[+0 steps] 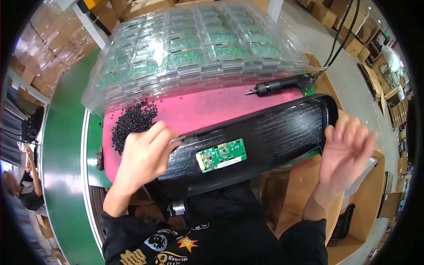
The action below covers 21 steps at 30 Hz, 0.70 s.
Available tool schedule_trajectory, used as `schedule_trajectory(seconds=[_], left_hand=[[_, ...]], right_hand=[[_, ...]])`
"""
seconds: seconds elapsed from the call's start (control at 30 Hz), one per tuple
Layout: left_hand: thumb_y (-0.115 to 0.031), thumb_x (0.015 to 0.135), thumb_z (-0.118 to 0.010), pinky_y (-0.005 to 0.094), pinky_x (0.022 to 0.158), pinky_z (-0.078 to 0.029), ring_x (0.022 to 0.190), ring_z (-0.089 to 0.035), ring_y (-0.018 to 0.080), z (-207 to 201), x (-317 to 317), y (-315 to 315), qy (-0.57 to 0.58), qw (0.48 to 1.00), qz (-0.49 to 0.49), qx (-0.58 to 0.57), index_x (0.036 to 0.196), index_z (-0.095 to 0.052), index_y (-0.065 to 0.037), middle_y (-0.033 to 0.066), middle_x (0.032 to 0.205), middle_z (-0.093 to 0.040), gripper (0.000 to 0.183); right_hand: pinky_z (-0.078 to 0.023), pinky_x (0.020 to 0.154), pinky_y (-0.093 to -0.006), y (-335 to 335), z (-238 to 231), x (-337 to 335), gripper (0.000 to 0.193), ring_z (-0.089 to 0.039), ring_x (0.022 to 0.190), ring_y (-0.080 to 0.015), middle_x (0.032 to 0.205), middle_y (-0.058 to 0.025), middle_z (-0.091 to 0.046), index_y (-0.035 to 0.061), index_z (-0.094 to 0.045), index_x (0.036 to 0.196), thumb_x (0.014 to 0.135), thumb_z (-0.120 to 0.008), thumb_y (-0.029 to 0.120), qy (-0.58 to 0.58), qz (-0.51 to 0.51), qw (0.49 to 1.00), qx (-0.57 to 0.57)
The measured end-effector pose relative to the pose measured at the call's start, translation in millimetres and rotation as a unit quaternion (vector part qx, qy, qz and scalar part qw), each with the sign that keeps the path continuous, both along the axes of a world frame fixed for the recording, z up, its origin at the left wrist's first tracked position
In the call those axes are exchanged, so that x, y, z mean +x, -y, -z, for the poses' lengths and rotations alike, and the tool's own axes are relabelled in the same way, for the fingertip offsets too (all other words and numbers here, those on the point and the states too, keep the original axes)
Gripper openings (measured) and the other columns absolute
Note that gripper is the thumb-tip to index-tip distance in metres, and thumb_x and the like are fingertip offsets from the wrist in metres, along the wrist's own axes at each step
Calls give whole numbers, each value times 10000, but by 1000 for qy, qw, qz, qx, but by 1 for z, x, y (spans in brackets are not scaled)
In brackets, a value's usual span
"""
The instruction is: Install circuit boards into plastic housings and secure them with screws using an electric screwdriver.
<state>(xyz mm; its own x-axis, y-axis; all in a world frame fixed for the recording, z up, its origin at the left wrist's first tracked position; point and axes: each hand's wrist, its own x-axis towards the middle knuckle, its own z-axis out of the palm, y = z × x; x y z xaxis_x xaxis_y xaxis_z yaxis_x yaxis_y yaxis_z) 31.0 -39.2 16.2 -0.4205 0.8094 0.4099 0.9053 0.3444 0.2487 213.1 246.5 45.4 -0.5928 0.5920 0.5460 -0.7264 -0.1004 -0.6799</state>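
Tabletop (73, 128): green, stretching left of the left grip (149, 154)
Cartons (57, 39): stacked, film-wrapped, beyond the left grip
Post (91, 28): white, beyond the left grip
Floor (304, 33): grey, beyond the right grip (346, 148)
Light: pale glare (71, 187) left of the left grip

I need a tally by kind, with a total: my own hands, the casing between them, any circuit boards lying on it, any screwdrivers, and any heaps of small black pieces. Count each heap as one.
Own hands, left hand and right hand: 2
Black casing: 1
Green circuit board: 1
Black power screwdriver: 1
Heap of small black pieces: 1
Total: 6
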Motion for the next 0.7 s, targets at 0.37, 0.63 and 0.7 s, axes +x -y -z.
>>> schedule_trajectory(seconds=[0.37, 0.63, 0.7], left_hand=[[-46, 982, -563, 308, 933, -445, 1037, -580, 230, 19, 44, 175, -67, 828, -442, 338, 1224, -559, 67, 141, 1187, -605, 267], [15, 725, -481, 358, 991, -497, 1116, -624, 261, -13, 57, 215, 292, 638, -324, 635, 1406, -458, 42, 156, 1242, -611, 682], [-43, 758, -501, 383, 917, -551, 1031, -661, 261, -6, 51, 236, 304, 569, -347, 681, 1328, -523, 20, 135, 1179, -640, 574]], right_hand=[[-358, 513, -308, -15, 41, -3, 606, -398, 466, -166, 482, -79, -430, 95, -358, 460, 1058, -310, 185, 129, 117, 982, 68], [-374, 510, -301, -25, 71, -22, 582, -422, 477, -173, 499, -111, -486, 61, -380, 458, 1035, -355, 139, 123, 112, 982, 92], [-370, 509, -298, -23, 75, -24, 578, -429, 481, -169, 495, -107, -482, 59, -379, 464, 1036, -363, 142, 148, 111, 979, 81]])
